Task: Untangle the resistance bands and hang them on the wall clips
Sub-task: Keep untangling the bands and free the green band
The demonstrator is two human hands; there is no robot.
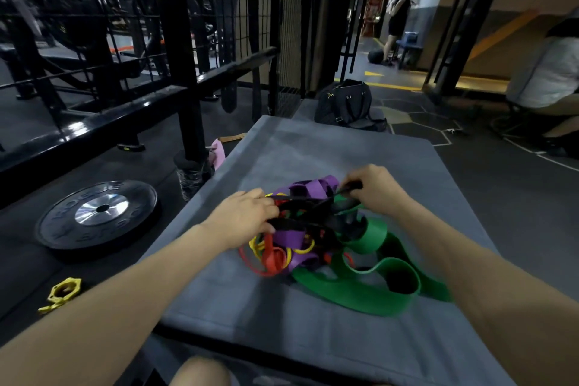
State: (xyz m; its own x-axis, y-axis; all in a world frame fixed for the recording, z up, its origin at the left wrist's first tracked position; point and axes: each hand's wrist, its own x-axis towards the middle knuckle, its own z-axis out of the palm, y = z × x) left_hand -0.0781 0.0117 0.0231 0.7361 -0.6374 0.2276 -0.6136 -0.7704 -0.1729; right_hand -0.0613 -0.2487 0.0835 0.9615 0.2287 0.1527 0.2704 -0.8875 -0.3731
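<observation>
A tangled heap of resistance bands lies on a grey mat (313,316). A wide green band (354,291) loops out to the right. A purple band (308,188), a black band (300,224), a red band (269,257) and a thin yellow band (305,250) are knotted together. My left hand (247,216) grips the black band at the left of the heap. My right hand (372,188) pinches a stretch of black band at the top right. The black band runs taut between both hands. No wall clips are in view.
A black weight plate (97,213) lies on the floor to the left, with a yellow collar clamp (62,291) nearer me. A black rack frame (181,72) stands at the left. A black bag (344,103) sits beyond the mat. Two people are at the right.
</observation>
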